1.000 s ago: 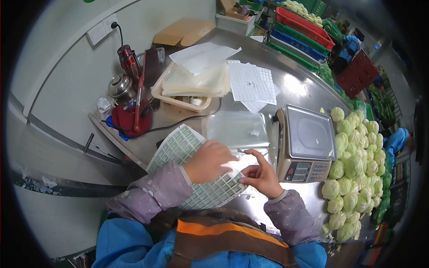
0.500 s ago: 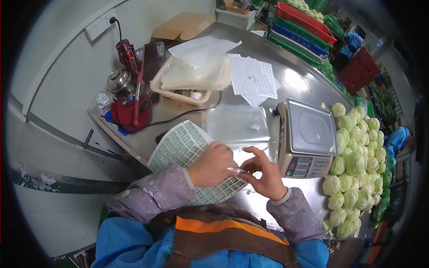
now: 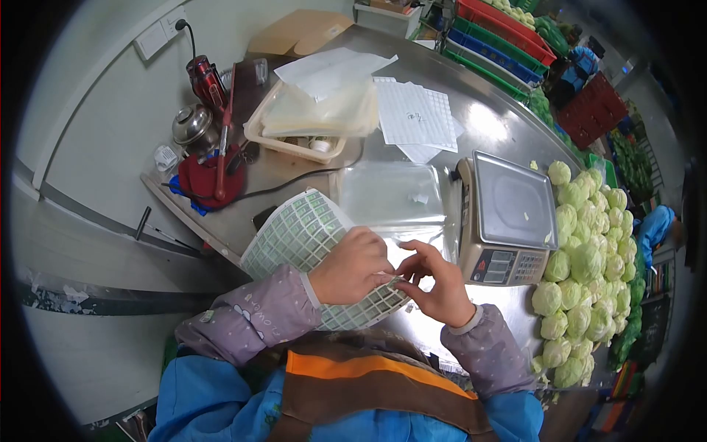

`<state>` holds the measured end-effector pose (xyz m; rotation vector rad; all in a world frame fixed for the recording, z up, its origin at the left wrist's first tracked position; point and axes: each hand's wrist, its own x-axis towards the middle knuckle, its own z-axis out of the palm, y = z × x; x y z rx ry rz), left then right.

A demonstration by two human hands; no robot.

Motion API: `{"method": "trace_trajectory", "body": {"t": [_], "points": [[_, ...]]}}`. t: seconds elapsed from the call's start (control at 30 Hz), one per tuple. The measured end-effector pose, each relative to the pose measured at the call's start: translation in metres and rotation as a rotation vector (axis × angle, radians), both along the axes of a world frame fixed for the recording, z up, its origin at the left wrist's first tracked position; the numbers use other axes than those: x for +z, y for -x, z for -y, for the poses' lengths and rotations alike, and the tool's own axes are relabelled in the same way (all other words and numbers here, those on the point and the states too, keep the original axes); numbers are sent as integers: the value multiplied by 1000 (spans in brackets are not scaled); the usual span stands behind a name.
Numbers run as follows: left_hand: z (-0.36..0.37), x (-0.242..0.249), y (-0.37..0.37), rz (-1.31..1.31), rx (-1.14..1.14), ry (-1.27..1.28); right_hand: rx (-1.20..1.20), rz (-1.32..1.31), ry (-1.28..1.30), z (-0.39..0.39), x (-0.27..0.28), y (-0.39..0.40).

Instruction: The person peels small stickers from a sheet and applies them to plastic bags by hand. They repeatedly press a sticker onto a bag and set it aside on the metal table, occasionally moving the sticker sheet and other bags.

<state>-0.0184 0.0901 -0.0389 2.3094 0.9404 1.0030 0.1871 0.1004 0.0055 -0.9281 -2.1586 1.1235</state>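
A curved sheet of green-and-white labels [image 3: 294, 236] lies under my left hand and bends up at its left side. My left hand [image 3: 355, 267] is closed on this sheet, near its right edge. My right hand [image 3: 433, 284] pinches at the sheet's right edge with thumb and forefinger, close to my left fingertips; what is between those fingers is too small to make out. Just beyond the hands lies a stack of clear plastic bags [image 3: 390, 193] on the metal table [image 3: 294, 177].
A weighing scale [image 3: 515, 199] stands right of the bags, with piled cabbages [image 3: 585, 261] beyond it. Farther back are paper sheets [image 3: 416, 114] and a cream basket [image 3: 294, 149]. A red tool [image 3: 221, 166] and a metal pot [image 3: 195, 129] stand left. Other people work far right.
The thin shiny piece between my fingertips no longer shows clearly. My hands have barely moved, and the view has shifted slightly.
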Motion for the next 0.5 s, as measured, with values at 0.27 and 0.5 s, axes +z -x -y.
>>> {"method": "trace_trajectory", "body": {"t": [0.27,0.5], "points": [[-2,-7,1,22,-43,38,-52,-102,211,-5,-23,-5],[-7,-13,-2,12,-2,115,-1,-82,97,-2,-15,-6]]}}
